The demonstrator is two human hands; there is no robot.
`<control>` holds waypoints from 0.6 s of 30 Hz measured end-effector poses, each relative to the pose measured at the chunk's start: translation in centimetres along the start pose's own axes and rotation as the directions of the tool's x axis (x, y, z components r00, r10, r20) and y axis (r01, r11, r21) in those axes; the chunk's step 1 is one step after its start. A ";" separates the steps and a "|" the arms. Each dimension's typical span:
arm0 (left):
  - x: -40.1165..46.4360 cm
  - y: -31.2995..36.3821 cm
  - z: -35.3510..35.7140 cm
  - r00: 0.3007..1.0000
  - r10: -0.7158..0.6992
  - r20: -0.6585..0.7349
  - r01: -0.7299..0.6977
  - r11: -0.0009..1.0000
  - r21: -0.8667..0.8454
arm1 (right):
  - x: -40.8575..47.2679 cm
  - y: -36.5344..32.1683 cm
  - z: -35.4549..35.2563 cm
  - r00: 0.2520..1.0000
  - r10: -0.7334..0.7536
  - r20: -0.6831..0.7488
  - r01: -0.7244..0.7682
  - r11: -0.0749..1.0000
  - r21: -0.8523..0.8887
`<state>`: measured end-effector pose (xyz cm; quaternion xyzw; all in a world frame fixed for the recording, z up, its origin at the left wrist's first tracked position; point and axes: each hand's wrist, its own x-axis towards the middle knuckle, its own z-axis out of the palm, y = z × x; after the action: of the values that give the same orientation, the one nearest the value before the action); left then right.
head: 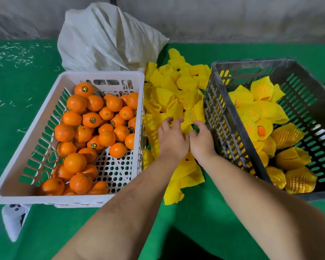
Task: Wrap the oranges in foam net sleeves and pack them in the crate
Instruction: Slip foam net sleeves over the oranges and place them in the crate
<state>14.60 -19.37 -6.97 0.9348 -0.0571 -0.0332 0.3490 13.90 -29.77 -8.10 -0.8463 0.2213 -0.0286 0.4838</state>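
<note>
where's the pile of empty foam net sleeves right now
In the head view, the pile of yellow foam net sleeves lies on the green cloth, centre frame, between the white crate and the grey crate.

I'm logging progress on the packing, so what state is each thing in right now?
White crate: partly full of bare oranges.
Grey crate: holds wrapped oranges.
Foam net sleeves: loose pile between the crates.
Left hand: fingers curled on the pile.
Right hand: fingers curled on the pile.
White sack: slumped behind.
</note>
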 end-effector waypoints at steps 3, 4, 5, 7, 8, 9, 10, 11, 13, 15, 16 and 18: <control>4.4 0.2 -0.9 0.998 0.058 0.025 -0.063 0.964 0.257 | 3.7 -1.4 -0.7 0.998 -0.030 0.054 0.040 0.982 -0.187; 5.8 0.2 -1.3 0.997 0.059 0.048 -0.072 0.938 0.339 | 5.0 -1.8 -0.8 0.993 -0.027 0.111 0.056 0.964 -0.260; 7.1 0.1 -1.6 0.996 0.049 0.074 -0.075 0.909 0.410 | 6.2 -2.1 -0.9 0.984 -0.016 0.175 0.076 0.935 -0.346; 9.7 -0.4 -2.0 0.995 0.031 0.100 -0.078 0.856 0.510 | 8.8 -2.6 -0.8 0.965 -0.008 0.263 0.143 0.855 -0.498; 11.0 -0.8 -2.1 0.994 0.021 0.103 -0.074 0.837 0.542 | 10.1 -2.9 -0.7 0.960 -0.015 0.278 0.171 0.820 -0.545; 12.2 -1.2 -2.1 0.994 0.005 0.111 -0.066 0.829 0.555 | 11.3 -3.2 -0.6 0.961 -0.022 0.277 0.185 0.794 -0.579; 13.3 -1.5 -2.0 0.991 -0.020 0.133 -0.057 0.835 0.548 | 12.5 -3.3 -0.5 0.962 -0.020 0.274 0.189 0.773 -0.606; 14.1 -1.9 -1.8 0.984 -0.055 0.167 -0.043 0.844 0.534 | 13.5 -3.3 -0.3 0.958 -0.009 0.286 0.195 0.751 -0.631; 16.0 -2.7 -1.0 0.957 -0.137 0.255 -0.019 0.851 0.525 | 15.6 -3.3 0.4 0.938 0.016 0.347 0.243 0.682 -0.690; 17.7 -3.3 0.0 0.916 -0.227 0.329 0.024 0.853 0.522 | 17.6 -2.9 1.2 0.911 0.041 0.410 0.300 0.615 -0.729; 18.6 -3.6 0.7 0.897 -0.268 0.351 0.045 0.846 0.532 | 18.5 -2.6 1.6 0.902 0.055 0.428 0.312 0.602 -0.735; 20.1 -4.1 2.1 0.877 -0.303 0.374 0.039 0.820 0.571 | 20.2 -1.5 2.3 0.899 0.086 0.430 0.298 0.600 -0.742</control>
<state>34.70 -20.27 -11.69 0.9625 -0.0565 -0.2622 0.0401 33.21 -35.37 -11.41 -0.9685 0.0479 0.2270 0.0910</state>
